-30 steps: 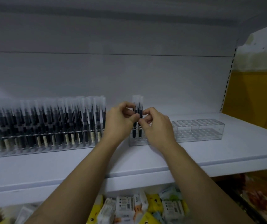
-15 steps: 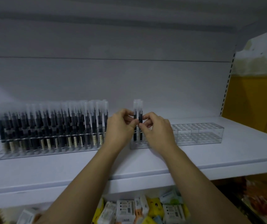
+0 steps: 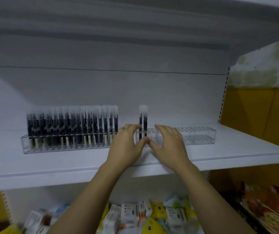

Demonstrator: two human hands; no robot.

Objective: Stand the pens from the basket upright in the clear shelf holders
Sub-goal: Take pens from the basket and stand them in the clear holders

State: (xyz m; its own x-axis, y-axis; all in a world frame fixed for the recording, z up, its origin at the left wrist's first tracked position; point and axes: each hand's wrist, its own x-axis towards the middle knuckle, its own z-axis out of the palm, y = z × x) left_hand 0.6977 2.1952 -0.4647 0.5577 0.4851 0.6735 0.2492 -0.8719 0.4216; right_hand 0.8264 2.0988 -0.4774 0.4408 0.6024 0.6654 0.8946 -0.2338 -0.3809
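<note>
Two black pens with frosted caps (image 3: 143, 122) stand upright at the left end of the right clear holder (image 3: 196, 137) on the white shelf. My left hand (image 3: 127, 146) and my right hand (image 3: 167, 144) hover on either side of those pens with fingers spread and relaxed, holding nothing; their thumbs nearly meet in front of the holder. The left clear holder (image 3: 24, 144) is packed with several upright black pens (image 3: 71, 127). The basket is not in view.
The white shelf (image 3: 228, 156) has a front lip and ends at a perforated upright (image 3: 223, 98) on the right, with a yellow panel (image 3: 260, 119) beyond. On the shelf below lie boxed goods (image 3: 130, 215) and colourful packets (image 3: 262, 210).
Both hands let go of the two pens and dropped away from them, fingers opening. The pens stay standing in the right holder. The view has tilted up a little.
</note>
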